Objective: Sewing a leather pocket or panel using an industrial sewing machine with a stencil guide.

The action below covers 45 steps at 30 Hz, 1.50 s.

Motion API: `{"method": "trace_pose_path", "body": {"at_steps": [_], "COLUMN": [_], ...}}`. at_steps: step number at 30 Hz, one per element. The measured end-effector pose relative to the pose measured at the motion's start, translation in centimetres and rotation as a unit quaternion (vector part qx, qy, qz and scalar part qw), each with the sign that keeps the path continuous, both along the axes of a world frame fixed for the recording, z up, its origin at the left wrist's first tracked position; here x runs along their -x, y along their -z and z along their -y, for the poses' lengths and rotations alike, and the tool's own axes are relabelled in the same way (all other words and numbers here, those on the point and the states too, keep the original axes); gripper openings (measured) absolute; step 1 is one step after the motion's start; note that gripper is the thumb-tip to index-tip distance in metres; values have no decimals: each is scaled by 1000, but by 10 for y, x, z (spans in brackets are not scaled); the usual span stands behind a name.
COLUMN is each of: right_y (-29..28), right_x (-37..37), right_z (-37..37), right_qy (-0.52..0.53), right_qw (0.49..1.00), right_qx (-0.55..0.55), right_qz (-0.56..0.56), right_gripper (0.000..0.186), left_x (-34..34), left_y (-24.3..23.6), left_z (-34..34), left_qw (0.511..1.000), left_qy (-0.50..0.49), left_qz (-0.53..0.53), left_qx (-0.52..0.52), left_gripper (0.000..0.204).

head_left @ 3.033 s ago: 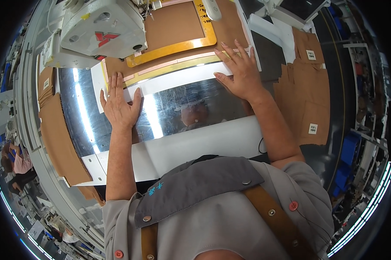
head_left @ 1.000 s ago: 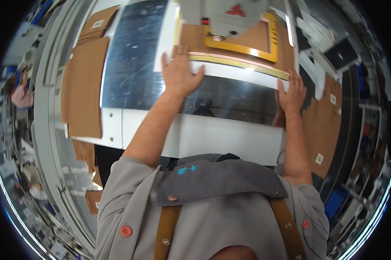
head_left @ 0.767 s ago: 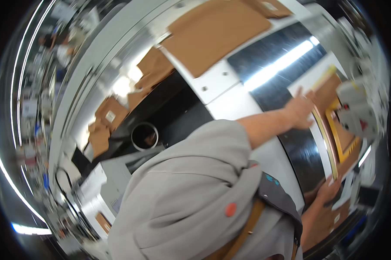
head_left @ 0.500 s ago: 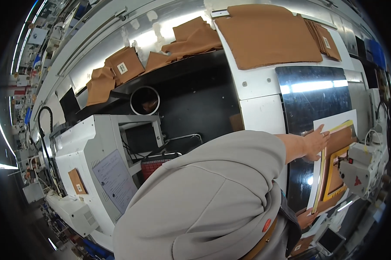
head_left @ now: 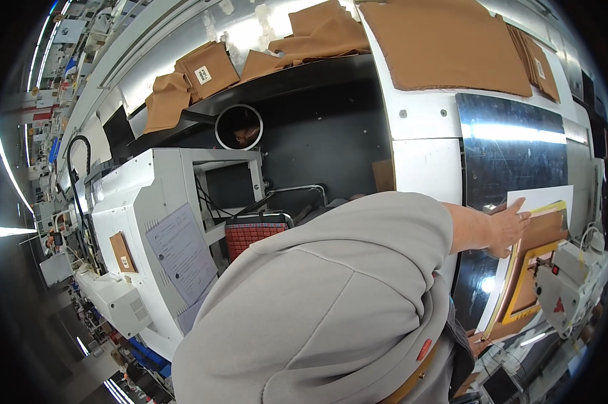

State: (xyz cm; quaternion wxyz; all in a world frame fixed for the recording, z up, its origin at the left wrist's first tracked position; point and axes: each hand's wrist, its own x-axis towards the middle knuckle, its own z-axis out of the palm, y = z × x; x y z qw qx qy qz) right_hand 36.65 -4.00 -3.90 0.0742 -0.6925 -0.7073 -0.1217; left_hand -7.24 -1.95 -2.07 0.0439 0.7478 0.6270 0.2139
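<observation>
My left hand (head_left: 508,228) lies with its fingers apart on the near edge of a flat stack beside the sewing machine head (head_left: 565,288). That stack has a white sheet (head_left: 543,198) underneath and a brown fabric piece (head_left: 548,229) on top, with yellow strips along its edges. A yellow-orange frame (head_left: 517,296) rests on the brown fabric, partly beneath the machine head. At the stack's lower corner, my right hand (head_left: 477,343) touches or is close to the edge. My body covers much of that hand, so its fingers are mostly hidden.
A shiny dark metal plate (head_left: 513,158) is set in the white tabletop (head_left: 425,165). Large brown fabric pieces (head_left: 445,47) lie beyond it. Left of me stand a white machine housing (head_left: 132,202), a red checked seat (head_left: 253,236) and a round bin (head_left: 240,126).
The view has shifted, so the scene sits further right and most of it higher. My left hand stays on the stack's edge. Less of my right hand shows now.
</observation>
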Motion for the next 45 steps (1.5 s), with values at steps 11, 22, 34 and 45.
{"method": "trace_pose_path", "body": {"at_steps": [11, 22, 34, 45], "right_y": [-34, -20, -27, -41], "right_x": [38, 36, 45, 35], "right_z": [25, 40, 38, 37], "right_qy": [25, 84, 40, 46], "right_qw": [996, 991, 995, 983], "right_qx": [0, -33, 9, -67], "right_qz": [-88, -102, -90, -163], "right_gripper": [47, 71, 71, 59], "left_x": [9, 0, 19, 37], "left_y": [-23, -14, -23, -19], "left_z": [2, -5, -47, -35], "left_qw": [989, 998, 980, 981], "left_qy": [-8, 20, 144, 110], "left_qz": [135, -6, -131, -145], "left_qx": [61, -58, 43, 71], "left_gripper": [88, 76, 95, 94]}}
